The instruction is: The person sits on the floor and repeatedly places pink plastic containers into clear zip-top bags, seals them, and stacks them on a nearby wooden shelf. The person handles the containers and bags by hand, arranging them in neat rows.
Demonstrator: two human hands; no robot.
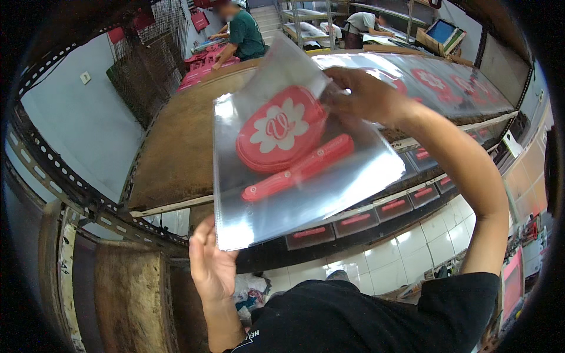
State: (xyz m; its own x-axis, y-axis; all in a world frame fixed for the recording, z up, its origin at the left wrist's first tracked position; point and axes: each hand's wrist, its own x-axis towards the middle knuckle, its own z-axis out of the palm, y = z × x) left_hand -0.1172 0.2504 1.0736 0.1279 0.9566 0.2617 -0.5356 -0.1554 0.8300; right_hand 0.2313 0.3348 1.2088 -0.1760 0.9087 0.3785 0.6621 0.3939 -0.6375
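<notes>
A stack of clear plastic sheets (276, 217) is held up in front of me, tilted. A red oval with a white flower and a long red bar are printed on it. Up at the top right edge, my right hand (365, 97) pinches the sheets, its fingertips partly hidden behind the film. My left hand (212, 265) rests its partly curled fingers and palm against the lower left corner, thumb off the film. One upper sheet corner (279, 56) sticks up above the rest.
Below the sheets spreads a worn brown table (170, 141). More printed clear sheets (435, 82) lie at its right. Lower shelf racks hold several sheets with red bars (356, 219). A perforated metal frame (35, 165) stands left. A person in green (246, 35) handles red pieces (200, 65) behind; another bends farther right.
</notes>
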